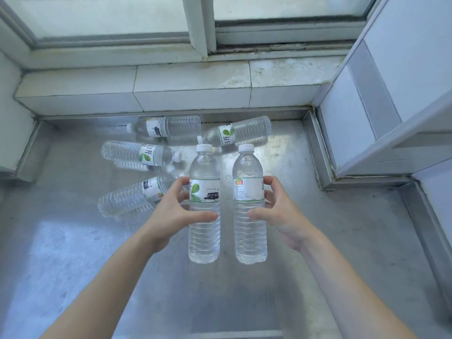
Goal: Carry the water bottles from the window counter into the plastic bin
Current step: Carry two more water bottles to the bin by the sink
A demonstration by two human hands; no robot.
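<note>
Now the left hand (176,206) and right hand (274,211) each wrap thumb and fingers round an upright bottle (204,204) at its label, above the steel counter (318,241). Full and smooth, these probably feel heavy and slippery, so mid-body holds suit. Beyond them, four bottles (168,127) lie toward the window sill (171,84).

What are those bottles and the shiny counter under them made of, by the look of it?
The bottle in the left hand looks like thin clear plastic: see-through, ribbed walls, white cap, glossy printed label. The bottle in the right hand looks the same. The counter seems to be brushed stainless steel: grey, dully reflective, with folded raised edges. The ledge behind looks like glazed white tile, with visible joints.
</note>
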